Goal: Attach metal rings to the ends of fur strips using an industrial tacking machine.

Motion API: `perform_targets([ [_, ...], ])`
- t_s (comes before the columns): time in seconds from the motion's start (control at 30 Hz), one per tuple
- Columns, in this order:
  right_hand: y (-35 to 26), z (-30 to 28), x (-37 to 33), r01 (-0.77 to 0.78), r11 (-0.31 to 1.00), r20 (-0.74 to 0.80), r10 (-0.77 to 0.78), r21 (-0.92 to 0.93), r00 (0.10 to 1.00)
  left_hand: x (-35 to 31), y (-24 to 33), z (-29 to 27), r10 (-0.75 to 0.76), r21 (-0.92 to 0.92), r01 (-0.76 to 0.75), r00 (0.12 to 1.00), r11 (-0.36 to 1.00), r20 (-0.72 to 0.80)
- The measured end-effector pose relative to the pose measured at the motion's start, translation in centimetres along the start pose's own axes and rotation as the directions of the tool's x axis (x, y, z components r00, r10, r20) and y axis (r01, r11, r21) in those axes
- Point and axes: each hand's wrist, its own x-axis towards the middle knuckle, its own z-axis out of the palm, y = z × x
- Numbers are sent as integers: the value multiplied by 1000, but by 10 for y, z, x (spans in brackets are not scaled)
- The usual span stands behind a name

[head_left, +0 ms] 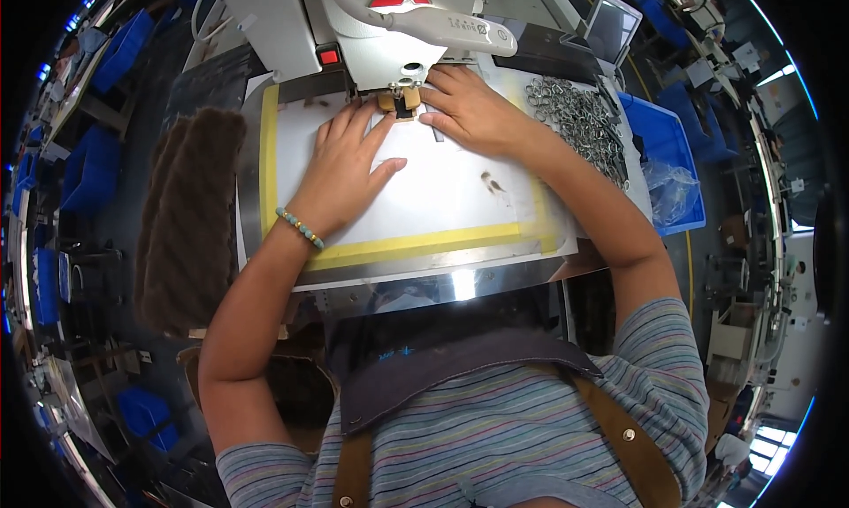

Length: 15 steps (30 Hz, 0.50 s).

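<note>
A white sewing machine (371, 39) stands over the work surface, its tan clamp (409, 97) lowered close to a small dark piece (404, 112). Flat on the white sheet (424, 190), my left hand (349, 159) has its fingers spread, the fingertips at the clamp's left side and the thumb apart. On the other side, my right hand (473, 110) lies with fingers stretched out past the clamp and its thumb beside it. A short grey strip (439, 135) shows below that thumb. Part of the right fingertips is hidden by the machine head.
A heap of metal hooks (579, 123) lies to the right. Beyond it is a blue bin (668, 163) with clear plastic inside. Brown fur pieces (190, 216) hang at the left. Yellow tape (424, 243) edges the sheet. A small screen (612, 29) stands at the back right.
</note>
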Motion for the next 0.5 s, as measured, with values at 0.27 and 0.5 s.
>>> perform_targets([
  [0.27,-26,-8,-22,-163,986,195,168,-42,966,0,2,2,-20,2,20,1000,1000,-1],
  [0.5,-35,-6,-27,-152,988,187,153,-18,970,-1,3,-4,-16,-4,16,1000,1000,2],
])
